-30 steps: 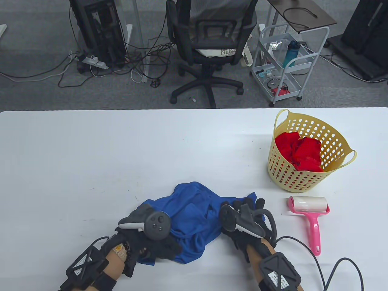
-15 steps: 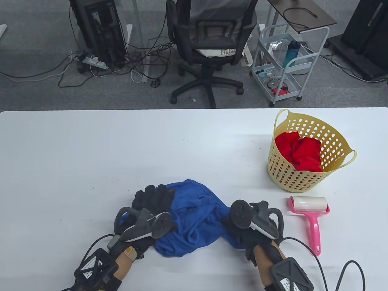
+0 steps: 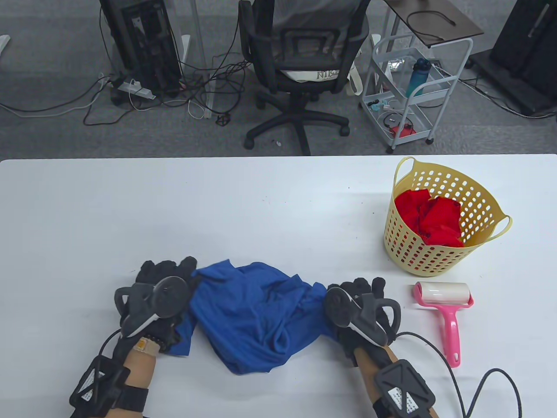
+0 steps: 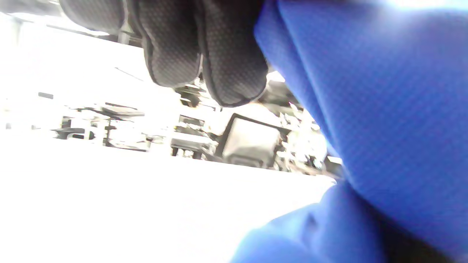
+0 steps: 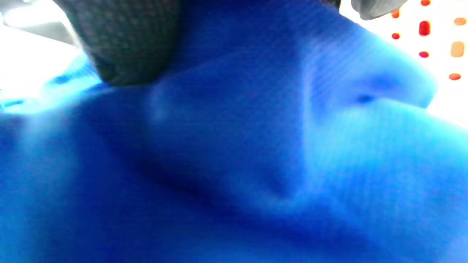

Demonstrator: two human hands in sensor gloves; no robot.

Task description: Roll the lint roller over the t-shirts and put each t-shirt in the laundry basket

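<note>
You're holding the blue t-shirt (image 3: 256, 313) at both ends here, near the front edge of the worktop (image 3: 174, 209): your left hand (image 3: 163, 289) is gripping the left edge of the fabric and your right hand (image 3: 359, 305) is clenching the right edge, so the cloth is hanging bunched between them. My guess is you're spreading it out flat so the roller has a smooth surface to run over, since it's wrinkly in the middle right now. In the left wrist view your fingers (image 4: 204, 47) are curling right against the blue cloth, and the right wrist view is basically all blue. The pink lint roller (image 3: 444, 311) is lying untouched just right of your right hand, handy for grabbing. The yellow laundry basket (image 3: 435, 257) is sitting farther back on the right, with a red t-shirt (image 3: 428, 217) already in it.
</note>
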